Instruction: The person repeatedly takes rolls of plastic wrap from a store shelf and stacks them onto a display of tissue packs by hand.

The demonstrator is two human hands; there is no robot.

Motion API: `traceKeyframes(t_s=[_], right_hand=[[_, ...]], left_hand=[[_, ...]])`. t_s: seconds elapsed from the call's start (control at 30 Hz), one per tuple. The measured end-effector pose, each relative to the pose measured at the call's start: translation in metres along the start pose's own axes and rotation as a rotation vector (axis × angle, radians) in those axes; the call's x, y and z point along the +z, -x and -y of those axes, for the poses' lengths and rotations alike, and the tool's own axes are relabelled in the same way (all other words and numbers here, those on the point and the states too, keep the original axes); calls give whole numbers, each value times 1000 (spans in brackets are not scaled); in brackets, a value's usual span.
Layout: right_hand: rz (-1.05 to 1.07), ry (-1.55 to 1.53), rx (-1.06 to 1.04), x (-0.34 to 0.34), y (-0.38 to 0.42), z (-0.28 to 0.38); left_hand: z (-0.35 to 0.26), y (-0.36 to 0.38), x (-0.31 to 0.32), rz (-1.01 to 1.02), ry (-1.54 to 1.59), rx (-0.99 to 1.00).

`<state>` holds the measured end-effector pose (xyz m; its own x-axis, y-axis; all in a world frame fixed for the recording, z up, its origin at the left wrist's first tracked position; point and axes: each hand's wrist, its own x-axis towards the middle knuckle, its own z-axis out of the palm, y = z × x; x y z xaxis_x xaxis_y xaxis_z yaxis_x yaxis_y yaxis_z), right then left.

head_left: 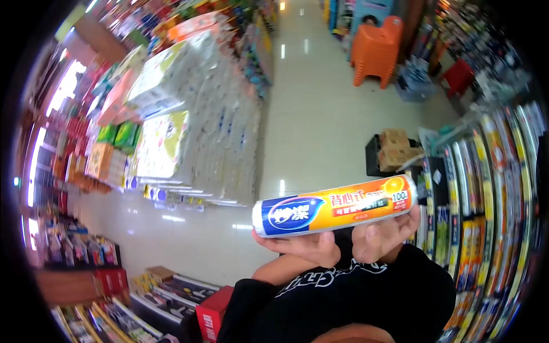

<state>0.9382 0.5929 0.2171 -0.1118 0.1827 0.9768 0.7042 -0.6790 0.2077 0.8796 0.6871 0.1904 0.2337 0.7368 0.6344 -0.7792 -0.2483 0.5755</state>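
Note:
A roll of plastic bags [354,208] in an orange, yellow and blue printed wrapper lies nearly level across both hands, its right end slightly higher. Under its blue left end, my left hand [303,247] is curled round the lower edge with the thumb pointing up. My right hand [384,235] supports the roll beneath its right end, fingers bent against it. The label faces the camera; the roll's far side and some fingertips are hidden behind it.
Stacked white tissue packs [166,143] stand at the left. Packed shelves [486,200] line the right side. Cardboard boxes [394,150] sit on the tiled floor [320,120], with stacked orange stools [377,48] farther back. A red box [213,314] is at lower left.

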Motion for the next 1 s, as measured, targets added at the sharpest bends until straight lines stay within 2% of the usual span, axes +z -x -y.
traceKeyframes(t_s=[0.03,0.1,0.13,0.17,0.23,0.27,0.33,0.43,0.5,0.53,0.57,0.63,0.77,0.83,0.87,0.9,1.0], right_hand=[[66,-68,-13,13,-2,11],[-228,-1152,962,41,8,54],[-106,-1199,964,48,19,57],[-97,-1233,975,63,30,59],[215,-1174,877,94,32,62],[318,-1170,863,105,36,64],[371,-1221,825,139,45,67],[443,-1344,827,197,55,74],[608,-1482,1058,238,45,79],[633,-1550,1167,263,12,75],[636,-1569,1168,282,27,77],[996,-1674,1139,325,56,79],[1204,-1673,1092,394,65,105],[1202,-1680,1135,419,64,126],[1248,-1723,1247,432,69,136],[1291,-1763,1364,445,73,150],[1248,-1709,1367,481,81,197]], left_hand=[[8,-16,-5,-17,-37,79],[25,-36,-24,-174,-96,0],[33,-52,-30,-198,-106,-16],[47,-67,-40,-184,-120,-7],[72,-95,-56,-409,-119,-92],[85,-113,-68,-425,-136,-73],[111,-140,-100,-620,39,-311],[153,-170,-129,-650,-9,-263],[171,-193,-145,-685,-33,-240],[167,-226,-144,-664,-99,-226],[183,-226,-161,-658,-168,-228],[209,-234,-178,-624,-210,-205],[241,-273,-213,-709,-312,-287],[249,-296,-224,-804,-204,-554],[261,-293,-255,-709,-50,-652],[268,-300,-263,-710,-49,-653],[288,-318,-295,-577,-215,-852]])
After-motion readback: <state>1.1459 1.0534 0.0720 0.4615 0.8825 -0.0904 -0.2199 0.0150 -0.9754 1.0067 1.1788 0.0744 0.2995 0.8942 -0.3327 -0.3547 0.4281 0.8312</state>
